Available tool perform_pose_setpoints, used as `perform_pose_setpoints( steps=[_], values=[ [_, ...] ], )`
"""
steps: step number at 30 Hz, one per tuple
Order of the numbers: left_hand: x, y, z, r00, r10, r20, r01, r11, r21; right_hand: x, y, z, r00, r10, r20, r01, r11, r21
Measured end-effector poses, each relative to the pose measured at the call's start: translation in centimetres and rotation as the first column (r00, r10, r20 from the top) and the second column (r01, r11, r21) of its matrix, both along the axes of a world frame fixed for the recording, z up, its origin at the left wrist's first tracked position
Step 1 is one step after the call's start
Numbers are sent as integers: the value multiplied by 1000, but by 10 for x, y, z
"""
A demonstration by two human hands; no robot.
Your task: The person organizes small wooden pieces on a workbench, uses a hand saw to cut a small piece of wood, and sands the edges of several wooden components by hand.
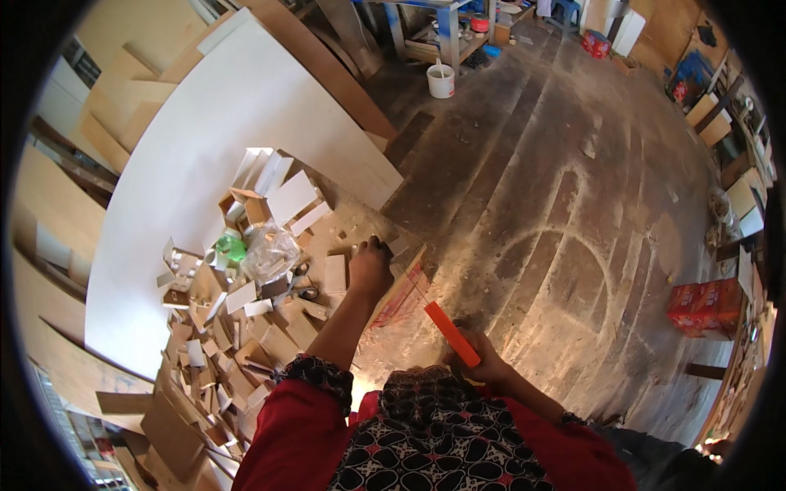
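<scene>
My right hand [485, 357] is closed round a long, straight orange bar-shaped thing [452, 334], held slanting above the floor. Its exact kind does not show. My left hand [372, 268] reaches forward, low beside the scrap pile, with its fingers curled. What those fingers hold, if anything, is hidden. Close to the left hand lies a small tan wood block [336, 273]. A flat piece with pinkish-red marks [399, 296] lies between my two hands. Left of them spreads a heap of wood offcuts [237, 360], with crumpled clear plastic [273, 252] on top.
A large white panel [246, 106] leans at the left, along with other boards. A green plastic bottle [232, 245] and scissors [308, 292] lie among the scraps. Farther off stand a white bucket [440, 81] and a blue-legged workbench [448, 37]. Red boxes [706, 308] sit at the right.
</scene>
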State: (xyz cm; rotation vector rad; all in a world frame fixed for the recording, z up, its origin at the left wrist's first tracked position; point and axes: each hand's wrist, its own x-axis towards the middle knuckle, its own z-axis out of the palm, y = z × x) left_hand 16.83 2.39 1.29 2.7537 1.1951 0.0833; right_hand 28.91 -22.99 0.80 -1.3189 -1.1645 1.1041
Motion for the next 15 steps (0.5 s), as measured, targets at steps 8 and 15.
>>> perform_pose_setpoints(
  steps=[8,15],
  values=[
    [-1,2,-9,999,-9,52,7,999,35,-5,16,2,1000,14,-12,-15,998,-55],
    [6,-4,1,998,64,-5,-64,998,-26,-10,24,-12,999,-15,-49,17,999,28]
  ],
)
